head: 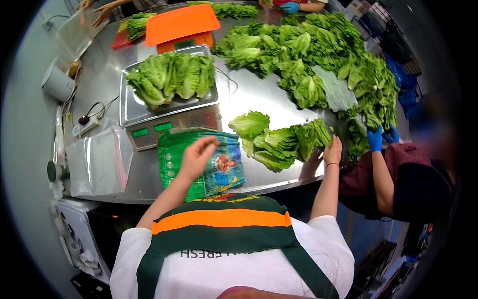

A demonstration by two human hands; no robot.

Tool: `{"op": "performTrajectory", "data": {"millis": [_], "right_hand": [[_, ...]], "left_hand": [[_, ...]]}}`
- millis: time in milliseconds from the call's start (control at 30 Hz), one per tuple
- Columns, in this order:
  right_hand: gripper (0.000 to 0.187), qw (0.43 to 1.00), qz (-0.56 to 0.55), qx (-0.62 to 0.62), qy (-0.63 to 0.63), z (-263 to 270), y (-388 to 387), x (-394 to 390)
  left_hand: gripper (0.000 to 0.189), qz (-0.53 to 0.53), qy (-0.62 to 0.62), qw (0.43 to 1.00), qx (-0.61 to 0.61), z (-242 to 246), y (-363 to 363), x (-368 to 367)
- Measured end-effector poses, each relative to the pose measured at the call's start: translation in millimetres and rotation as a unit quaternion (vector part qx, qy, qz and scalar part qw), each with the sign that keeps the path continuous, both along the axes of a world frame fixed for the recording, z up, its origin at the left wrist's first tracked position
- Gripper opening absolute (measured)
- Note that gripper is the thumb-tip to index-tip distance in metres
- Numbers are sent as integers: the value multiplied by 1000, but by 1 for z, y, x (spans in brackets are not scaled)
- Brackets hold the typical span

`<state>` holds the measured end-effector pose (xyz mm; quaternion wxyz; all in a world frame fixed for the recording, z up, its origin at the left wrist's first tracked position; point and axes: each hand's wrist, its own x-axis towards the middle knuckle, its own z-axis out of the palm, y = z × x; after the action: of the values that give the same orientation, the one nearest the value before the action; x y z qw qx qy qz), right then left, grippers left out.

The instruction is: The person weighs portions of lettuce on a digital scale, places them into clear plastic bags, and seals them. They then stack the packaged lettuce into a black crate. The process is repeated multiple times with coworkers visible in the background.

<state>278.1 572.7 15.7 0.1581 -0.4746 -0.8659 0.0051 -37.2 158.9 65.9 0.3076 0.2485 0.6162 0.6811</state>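
Note:
My left hand [198,154] is over a green and blue printed plastic bag [224,179], its fingers loosely curled and nothing visible in them. The bag lies flat at the table's front edge, against the lower side of a digital scale [149,131]. On the scale's metal pan [129,108] rest several romaine lettuce heads [170,76]. To the right of the bag, a few more lettuce heads [276,144] lie on the steel table [254,95]. My right hand [333,150] is against the right end of these heads; whether its fingers grip a stem is hidden.
A large lettuce pile [317,48] covers the back right. At right, a co-worker's blue-gloved hands [375,137] touch lettuce. Behind the pan stands an orange scale [183,24]. Clear plastic bags [99,162] and a power strip [85,127] are at left. Other people's hands show at the far side.

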Motion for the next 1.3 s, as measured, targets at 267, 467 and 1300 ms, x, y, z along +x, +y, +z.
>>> {"op": "performTrajectory", "data": {"millis": [267, 467, 1300], "right_hand": [[29, 983, -116, -75, 120, 23, 18, -19], [24, 843, 140, -272, 443, 117, -95, -184], [56, 816, 452, -261, 248, 144, -297, -408]], "left_hand": [[32, 268, 431, 841, -187, 79, -23, -123], [58, 260, 473, 742, -398, 91, 9, -170], [29, 435, 256, 862, 44, 51, -36, -127]]}}
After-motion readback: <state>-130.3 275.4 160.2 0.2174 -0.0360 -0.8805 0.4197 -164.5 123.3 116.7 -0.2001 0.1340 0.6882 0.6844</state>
